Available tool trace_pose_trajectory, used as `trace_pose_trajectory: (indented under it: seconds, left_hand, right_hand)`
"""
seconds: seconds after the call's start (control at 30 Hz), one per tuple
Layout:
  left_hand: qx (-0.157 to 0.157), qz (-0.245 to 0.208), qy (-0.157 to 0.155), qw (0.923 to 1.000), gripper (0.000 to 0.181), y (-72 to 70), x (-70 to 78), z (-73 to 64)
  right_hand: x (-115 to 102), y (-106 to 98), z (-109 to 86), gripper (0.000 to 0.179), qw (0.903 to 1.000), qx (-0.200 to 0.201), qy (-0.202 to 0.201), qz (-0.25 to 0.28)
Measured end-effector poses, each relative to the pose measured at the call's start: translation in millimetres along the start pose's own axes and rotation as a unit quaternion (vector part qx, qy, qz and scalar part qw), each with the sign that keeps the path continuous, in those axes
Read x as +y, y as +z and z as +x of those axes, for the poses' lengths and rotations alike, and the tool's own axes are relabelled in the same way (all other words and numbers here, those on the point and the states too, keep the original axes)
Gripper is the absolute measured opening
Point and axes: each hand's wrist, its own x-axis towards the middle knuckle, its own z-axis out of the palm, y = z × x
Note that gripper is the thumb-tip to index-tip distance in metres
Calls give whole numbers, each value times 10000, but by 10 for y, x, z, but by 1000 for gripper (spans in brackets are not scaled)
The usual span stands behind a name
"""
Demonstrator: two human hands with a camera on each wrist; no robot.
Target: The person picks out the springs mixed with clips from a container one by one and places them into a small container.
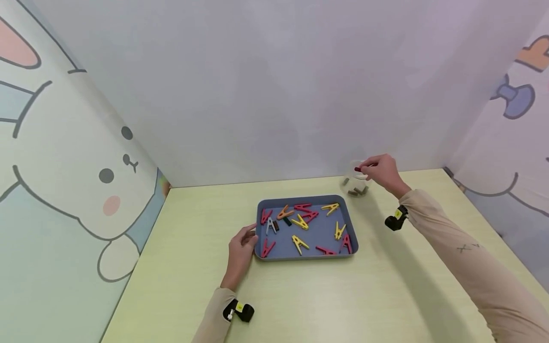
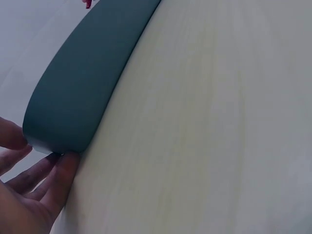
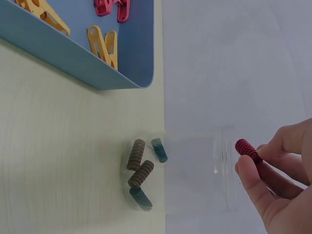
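Observation:
My right hand (image 1: 383, 172) pinches a small red ribbed peg (image 3: 247, 149) between thumb and fingertips, just over the mouth of a clear plastic jar (image 3: 224, 170). Inside that jar, brown ribbed pegs (image 3: 141, 174) and teal ribbed pegs (image 3: 141, 197) lie at the bottom. At its left end, the blue-grey tray (image 1: 306, 258) is held by my left hand (image 1: 241, 250), thumb at the rim and fingers against the outer wall. Red clothespins (image 1: 267, 248), yellow clothespins (image 1: 299, 244), an orange one (image 1: 284, 213) and a grey one (image 1: 270, 226) lie spread in the tray.
A dark green peg (image 1: 287, 221) and a brown peg (image 1: 276, 225) lie among the clothespins. The pale wooden table (image 1: 188, 238) ends at a white back wall (image 1: 240, 119), close behind the jar. Cartoon-printed panels (image 1: 86, 166) flank the table on both sides.

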Motion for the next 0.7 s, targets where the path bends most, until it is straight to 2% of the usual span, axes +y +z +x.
trace_pose_trajectory:
  seconds: [0.37, 0.7]
  left_hand:
    - [11, -59, -7, 10000, 32, -4, 7, -8]
    - [-30, -29, -27, 10000, 32, -7, 16, -9]
  right_hand:
    - [-39, 54, 72, 19, 9993, -22, -208, -312]
    - [-47, 101, 148, 18, 9963, 247, -409, -711]
